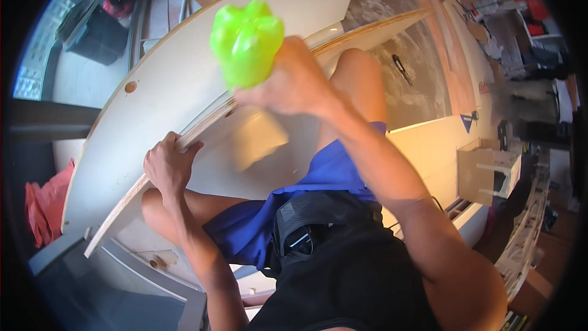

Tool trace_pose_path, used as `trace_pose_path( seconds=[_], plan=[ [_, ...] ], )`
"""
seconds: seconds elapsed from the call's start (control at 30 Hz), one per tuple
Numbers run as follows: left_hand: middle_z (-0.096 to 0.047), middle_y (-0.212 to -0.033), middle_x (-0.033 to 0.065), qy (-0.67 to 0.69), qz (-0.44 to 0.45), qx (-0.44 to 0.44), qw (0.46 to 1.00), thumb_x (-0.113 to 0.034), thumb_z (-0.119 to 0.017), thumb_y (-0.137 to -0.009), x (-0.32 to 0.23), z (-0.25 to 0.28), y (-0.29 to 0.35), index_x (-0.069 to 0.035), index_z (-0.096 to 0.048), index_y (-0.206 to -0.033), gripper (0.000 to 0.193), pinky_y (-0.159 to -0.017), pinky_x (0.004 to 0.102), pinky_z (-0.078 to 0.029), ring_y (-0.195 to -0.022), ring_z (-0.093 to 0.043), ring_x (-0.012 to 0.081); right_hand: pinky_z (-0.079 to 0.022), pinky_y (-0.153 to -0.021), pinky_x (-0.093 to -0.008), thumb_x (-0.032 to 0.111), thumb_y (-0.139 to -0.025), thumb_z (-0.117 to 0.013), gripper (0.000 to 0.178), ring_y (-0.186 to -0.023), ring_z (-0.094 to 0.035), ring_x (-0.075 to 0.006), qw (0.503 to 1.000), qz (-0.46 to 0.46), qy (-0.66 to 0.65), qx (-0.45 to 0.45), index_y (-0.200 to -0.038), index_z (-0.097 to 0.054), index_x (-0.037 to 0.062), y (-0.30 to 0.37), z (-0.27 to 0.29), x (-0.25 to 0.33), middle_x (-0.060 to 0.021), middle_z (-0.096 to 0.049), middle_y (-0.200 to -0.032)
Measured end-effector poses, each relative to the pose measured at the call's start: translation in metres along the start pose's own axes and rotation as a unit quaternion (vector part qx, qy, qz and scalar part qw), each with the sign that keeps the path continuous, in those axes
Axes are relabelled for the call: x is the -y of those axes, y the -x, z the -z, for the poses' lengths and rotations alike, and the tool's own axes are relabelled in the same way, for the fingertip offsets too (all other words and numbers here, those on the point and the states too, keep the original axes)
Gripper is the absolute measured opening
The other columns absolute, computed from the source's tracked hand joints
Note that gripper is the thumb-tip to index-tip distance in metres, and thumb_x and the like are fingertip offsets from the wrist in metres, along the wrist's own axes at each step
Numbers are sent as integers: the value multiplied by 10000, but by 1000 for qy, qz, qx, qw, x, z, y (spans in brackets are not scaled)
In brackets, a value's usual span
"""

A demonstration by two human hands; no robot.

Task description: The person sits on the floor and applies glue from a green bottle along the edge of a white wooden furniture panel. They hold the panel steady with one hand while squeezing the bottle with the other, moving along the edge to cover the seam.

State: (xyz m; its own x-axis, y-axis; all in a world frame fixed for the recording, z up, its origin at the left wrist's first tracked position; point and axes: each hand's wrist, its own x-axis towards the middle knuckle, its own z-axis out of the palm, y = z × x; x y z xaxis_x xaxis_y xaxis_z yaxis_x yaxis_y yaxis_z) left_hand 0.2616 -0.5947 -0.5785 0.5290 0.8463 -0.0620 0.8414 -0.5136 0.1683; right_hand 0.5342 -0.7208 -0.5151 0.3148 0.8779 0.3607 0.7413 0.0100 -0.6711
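My right hand [291,83] is wrapped round a bright green plastic bottle [246,43], its lobed base turned up toward me. The bottle's neck end is hidden behind the hand, close to the edge of a pale-faced plywood board [131,191]. My left hand [168,165] grips that same edge further down, fingers over it and thumb on the near side. Between my knees, below the right hand, is a blurred tan flat piece [260,138]; I cannot tell what it is.
A large curved white panel [122,129] with a round hole spreads behind the board. A dark pen-like tool [402,68] lies on the marbled panel at the right. A small wooden box frame [487,171], a dark bin [98,37] and a red bag [49,205] stand around.
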Motion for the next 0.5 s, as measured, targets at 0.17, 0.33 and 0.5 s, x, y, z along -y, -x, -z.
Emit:
trace_pose_path(
  seconds=[0.17,0.33,0.5],
  plan=[
    [-746,-766,160,-27,-2,-17,999,-459,-951,-675,0,5,3,-70,-780,-920,491,-701,462,-546,-752,-731,376,-590,-776,-468,359,-715,-815,384,-850,-742,-375,974,-113,164,-104,-971,-755,81,4,96,-61,-175,-767,-903],
    [-743,-757,155,-41,0,-10,999,-451,-956,-665,-1,4,-3,-72,-769,-894,481,-696,458,-541,-744,-727,375,-590,-861,-363,146,-799,-857,351,-936,-732,-183,959,-154,3,-239,-1097,-732,10,29,139,-72,-74,-768,-1028],
    [-729,-728,148,-39,-2,-21,999,-457,-959,-654,2,1,-4,-83,-749,-855,474,-679,453,-529,-719,-713,370,-577,-893,-360,148,-811,-860,399,-1007,-718,-184,943,-180,-50,-276,-1152,-706,9,41,142,-92,-84,-751,-1078]
  ],
)
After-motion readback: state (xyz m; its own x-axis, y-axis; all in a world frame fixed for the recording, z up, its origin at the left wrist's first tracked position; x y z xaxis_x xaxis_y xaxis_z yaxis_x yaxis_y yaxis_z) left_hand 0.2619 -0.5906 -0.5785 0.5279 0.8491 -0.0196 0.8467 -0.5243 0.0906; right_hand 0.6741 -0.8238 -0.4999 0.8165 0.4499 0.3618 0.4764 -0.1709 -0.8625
